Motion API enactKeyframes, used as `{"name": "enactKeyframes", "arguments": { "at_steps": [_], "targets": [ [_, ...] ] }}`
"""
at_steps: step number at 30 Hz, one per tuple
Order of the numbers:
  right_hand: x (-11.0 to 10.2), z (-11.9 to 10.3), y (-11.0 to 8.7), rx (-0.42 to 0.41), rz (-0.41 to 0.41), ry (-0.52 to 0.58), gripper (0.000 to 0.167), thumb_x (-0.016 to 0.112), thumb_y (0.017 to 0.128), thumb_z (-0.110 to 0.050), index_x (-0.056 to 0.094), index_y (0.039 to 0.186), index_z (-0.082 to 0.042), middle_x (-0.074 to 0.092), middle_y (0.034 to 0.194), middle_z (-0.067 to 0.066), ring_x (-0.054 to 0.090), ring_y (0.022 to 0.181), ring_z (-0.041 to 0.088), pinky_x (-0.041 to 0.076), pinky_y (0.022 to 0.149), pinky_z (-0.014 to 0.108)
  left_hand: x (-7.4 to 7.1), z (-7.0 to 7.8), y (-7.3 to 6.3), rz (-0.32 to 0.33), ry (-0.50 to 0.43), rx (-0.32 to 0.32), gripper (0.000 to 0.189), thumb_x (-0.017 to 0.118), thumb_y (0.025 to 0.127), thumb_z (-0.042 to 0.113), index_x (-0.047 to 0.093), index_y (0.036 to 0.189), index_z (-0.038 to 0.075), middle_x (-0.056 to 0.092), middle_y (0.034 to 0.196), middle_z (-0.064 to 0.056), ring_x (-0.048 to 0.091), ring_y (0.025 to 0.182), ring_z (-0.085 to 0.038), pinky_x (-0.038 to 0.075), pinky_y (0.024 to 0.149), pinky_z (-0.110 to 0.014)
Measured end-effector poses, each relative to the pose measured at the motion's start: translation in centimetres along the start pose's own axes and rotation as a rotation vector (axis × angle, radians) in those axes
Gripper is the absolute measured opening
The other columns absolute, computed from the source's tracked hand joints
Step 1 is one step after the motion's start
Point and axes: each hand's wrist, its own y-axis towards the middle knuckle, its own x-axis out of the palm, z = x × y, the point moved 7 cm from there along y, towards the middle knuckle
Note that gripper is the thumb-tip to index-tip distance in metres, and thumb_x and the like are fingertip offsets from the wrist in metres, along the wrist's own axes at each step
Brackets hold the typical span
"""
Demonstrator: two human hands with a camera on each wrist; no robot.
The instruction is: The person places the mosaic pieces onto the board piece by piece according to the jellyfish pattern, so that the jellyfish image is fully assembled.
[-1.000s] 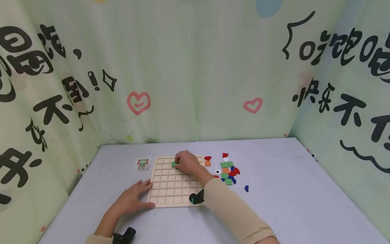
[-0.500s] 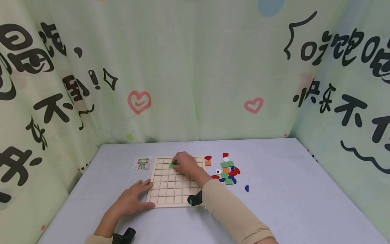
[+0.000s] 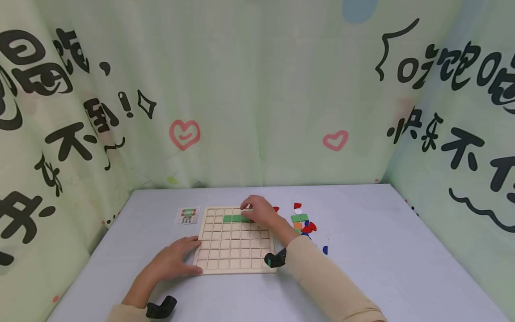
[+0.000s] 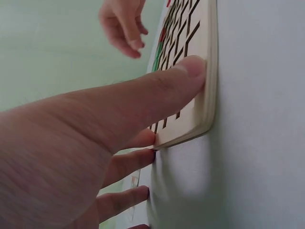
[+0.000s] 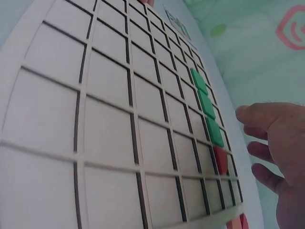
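Shifted right, the right hand (image 3: 259, 212), fingers relaxed and apart, grips nothing I can see, partly hiding three green squares (image 3: 236, 218) on the grid board (image 3: 231, 243). The left hand (image 3: 173, 259), fingers extended, touches its left edge. Right sleeve (image 3: 327, 279) obscures some pieces (image 3: 304, 218).
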Motion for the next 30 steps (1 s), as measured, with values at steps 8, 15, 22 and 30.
{"name": "enactKeyframes", "arguments": {
  "at_steps": [8, 15, 22, 30],
  "targets": [
    [-3.1, 5.5, -2.4, 0.188, 0.017, -0.044, 0.016, 0.068, 0.091, -0.021, 0.072, 0.104, -0.015, 0.065, 0.099, -0.001, 0.053, 0.09, 0.016, 0.053, 0.079, 0.028, -0.2, 0.1, 0.1, 0.01, -0.006, 0.033, 0.085, 0.086, 0.066, 0.043, 0.054, 0.135, 0.005, 0.05, 0.145, -0.014, 0.043, 0.136, -0.037, 0.037, 0.11, -0.055],
    [-5.7, 8.3, -5.4, 0.261, -0.037, -0.087, 0.017, 0.067, 0.09, -0.016, 0.072, 0.106, -0.016, 0.066, 0.103, 0.0, 0.055, 0.092, 0.016, 0.056, 0.082, 0.03, -0.2, 0.1, 0.3, 0.014, -0.011, 0.036, 0.084, 0.086, 0.065, 0.043, 0.056, 0.134, 0.006, 0.05, 0.144, -0.014, 0.043, 0.135, -0.038, 0.038, 0.109, -0.056],
    [-6.8, 10.1, -7.1, 0.288, -0.101, -0.157, 0.022, 0.07, 0.086, -0.007, 0.073, 0.107, -0.015, 0.067, 0.111, 0.005, 0.057, 0.094, 0.018, 0.057, 0.088, 0.035, -0.2, 0.1, 0.3, 0.02, -0.008, 0.034, 0.083, 0.086, 0.065, 0.043, 0.056, 0.133, 0.006, 0.05, 0.144, -0.014, 0.044, 0.135, -0.037, 0.038, 0.109, -0.056],
    [-6.9, 10.4, -7.3, 0.279, -0.101, -0.178, 0.022, 0.07, 0.086, -0.006, 0.072, 0.106, -0.013, 0.068, 0.108, 0.006, 0.058, 0.092, 0.018, 0.058, 0.087, 0.035, -0.3, 0.3, 0.1, 0.017, 0.0, 0.024, 0.082, 0.086, 0.065, 0.043, 0.057, 0.133, 0.007, 0.05, 0.144, -0.013, 0.044, 0.135, -0.037, 0.039, 0.108, -0.056]
  ]
}}
